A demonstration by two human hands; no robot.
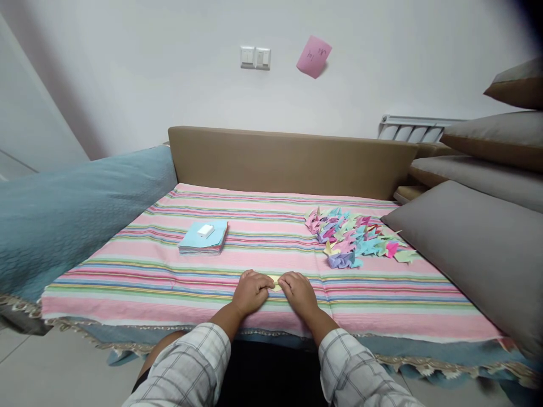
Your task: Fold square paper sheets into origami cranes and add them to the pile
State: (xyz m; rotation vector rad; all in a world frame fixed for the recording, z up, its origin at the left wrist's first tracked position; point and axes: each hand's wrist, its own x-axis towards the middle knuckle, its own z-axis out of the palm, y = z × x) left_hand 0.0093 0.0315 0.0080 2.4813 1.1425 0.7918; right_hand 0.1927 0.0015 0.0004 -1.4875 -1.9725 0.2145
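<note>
Currently, your left hand (pixel 253 293) and right hand (pixel 299 294) pinch a small pale-yellow paper piece (pixel 276 285) between them, above the pink striped cloth (pixel 136 277). Beyond the right hand: many multicoloured folded paper shapes (pixel 356 237), apparently finished. Beyond the left: a square, blue-topped paper stack (pixel 199 242), seemingly unfolded. Yellow piece judged partway.

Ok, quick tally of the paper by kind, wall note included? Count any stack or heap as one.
Yellow paper between left hand and right hand: 1
Paper stack: 1
Heap of folded paper shapes (they overlap too much to count singly): 1
Pink note: 1
Total: 4
</note>
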